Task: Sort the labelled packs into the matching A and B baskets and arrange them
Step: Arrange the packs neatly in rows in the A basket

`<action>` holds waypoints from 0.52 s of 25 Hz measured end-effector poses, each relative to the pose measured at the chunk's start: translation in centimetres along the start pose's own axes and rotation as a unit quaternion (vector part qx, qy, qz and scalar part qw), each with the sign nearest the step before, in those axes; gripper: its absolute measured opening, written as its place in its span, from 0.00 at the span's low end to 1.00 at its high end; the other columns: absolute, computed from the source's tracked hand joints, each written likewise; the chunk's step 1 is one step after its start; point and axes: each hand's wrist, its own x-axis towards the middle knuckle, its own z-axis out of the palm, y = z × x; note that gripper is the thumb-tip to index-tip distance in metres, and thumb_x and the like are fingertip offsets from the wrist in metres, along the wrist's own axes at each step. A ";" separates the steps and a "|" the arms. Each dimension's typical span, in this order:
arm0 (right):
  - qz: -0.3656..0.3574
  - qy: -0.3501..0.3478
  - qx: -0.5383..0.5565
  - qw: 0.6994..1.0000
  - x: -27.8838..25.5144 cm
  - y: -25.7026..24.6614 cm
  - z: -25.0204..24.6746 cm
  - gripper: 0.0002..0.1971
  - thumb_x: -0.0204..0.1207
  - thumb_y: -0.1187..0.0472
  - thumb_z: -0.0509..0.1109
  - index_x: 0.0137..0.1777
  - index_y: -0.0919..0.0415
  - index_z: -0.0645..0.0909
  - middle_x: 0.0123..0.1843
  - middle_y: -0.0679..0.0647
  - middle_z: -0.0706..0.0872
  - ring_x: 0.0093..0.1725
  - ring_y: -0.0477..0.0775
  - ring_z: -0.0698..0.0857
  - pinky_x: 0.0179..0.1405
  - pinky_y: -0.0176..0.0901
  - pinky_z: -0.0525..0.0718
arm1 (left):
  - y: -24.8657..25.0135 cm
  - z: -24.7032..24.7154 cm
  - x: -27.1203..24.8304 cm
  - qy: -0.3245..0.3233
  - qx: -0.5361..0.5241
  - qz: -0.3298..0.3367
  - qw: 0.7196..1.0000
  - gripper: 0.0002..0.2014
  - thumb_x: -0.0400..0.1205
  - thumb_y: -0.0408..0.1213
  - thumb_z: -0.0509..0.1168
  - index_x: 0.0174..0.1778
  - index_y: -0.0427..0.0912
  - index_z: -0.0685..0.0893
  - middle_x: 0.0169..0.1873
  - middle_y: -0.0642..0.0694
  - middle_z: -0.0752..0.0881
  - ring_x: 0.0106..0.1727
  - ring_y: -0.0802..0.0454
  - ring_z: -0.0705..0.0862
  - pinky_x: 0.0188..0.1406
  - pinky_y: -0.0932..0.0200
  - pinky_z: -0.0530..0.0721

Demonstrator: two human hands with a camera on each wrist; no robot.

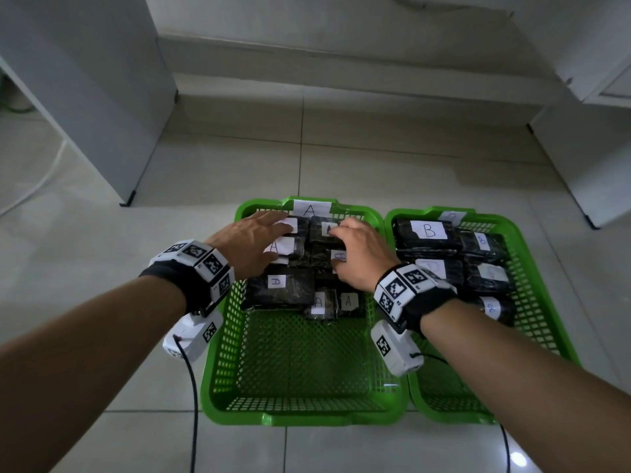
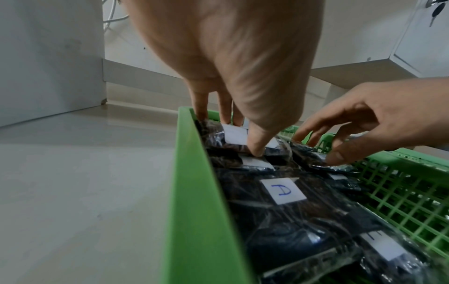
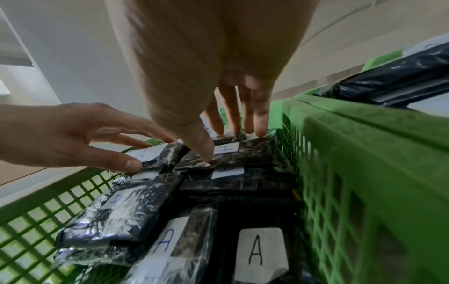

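Two green baskets sit side by side on the floor: basket A point(image 1: 218, 353) on the left and basket B point(image 1: 536, 302) on the right. Black wrapped packs with white A labels fill the far half of basket A; B packs point(image 1: 428, 242) are stacked in basket B. My left hand point(image 1: 280, 242) pinches the top far-left A pack point(image 2: 218, 140), fingers over its far edge and thumb on its near edge. My right hand point(image 1: 338, 247) pinches the top far-right A pack point(image 3: 243, 155) the same way. More A packs point(image 1: 283, 288) lie nearer me.
The near half of basket A point(image 1: 300, 363) shows bare mesh. A white cabinet point(image 1: 85, 97) stands at the left and another point(image 1: 587, 158) at the right, on a tiled floor. Black cables point(image 1: 194, 421) hang from my wrist cameras beside the baskets.
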 end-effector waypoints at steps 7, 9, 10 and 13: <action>0.089 0.132 -0.078 0.984 -1.7 0.7 -2.2 0.18 0.75 0.53 0.73 0.61 0.59 0.78 0.59 0.53 0.75 0.54 0.52 0.78 0.38 0.38 0.78 | 0.1 -0.3 0.2 0.050 -0.025 -0.123 0.991 0.31 0.85 0.52 0.59 0.83 0.50 0.59 0.87 0.45 0.47 0.87 0.42 0.43 0.82 0.30 0.51; 0.155 0.100 -0.100 0.978 -2.2 1.4 -3.1 0.22 0.75 0.52 0.73 0.66 0.60 0.76 0.63 0.57 0.75 0.55 0.56 0.81 0.38 0.42 0.78 | -0.1 0.0 0.5 0.034 -0.059 -0.133 0.989 0.32 0.83 0.50 0.61 0.82 0.49 0.59 0.86 0.41 0.49 0.87 0.39 0.46 0.82 0.31 0.58; 0.180 0.074 -0.099 0.976 -2.4 1.6 -3.3 0.24 0.75 0.53 0.74 0.67 0.60 0.75 0.65 0.59 0.75 0.55 0.59 0.83 0.40 0.45 0.81 | -0.2 0.2 0.5 0.027 -0.065 -0.129 0.989 0.32 0.83 0.49 0.62 0.82 0.47 0.60 0.86 0.40 0.51 0.86 0.38 0.47 0.82 0.33 0.61; 0.197 0.030 -0.062 0.978 -2.6 2.3 -3.2 0.26 0.73 0.59 0.77 0.69 0.61 0.75 0.67 0.60 0.76 0.61 0.63 0.84 0.56 0.51 0.85 | 0.4 0.3 0.6 0.029 -0.078 -0.136 0.987 0.31 0.82 0.47 0.63 0.81 0.44 0.63 0.85 0.40 0.55 0.86 0.37 0.51 0.82 0.38 0.62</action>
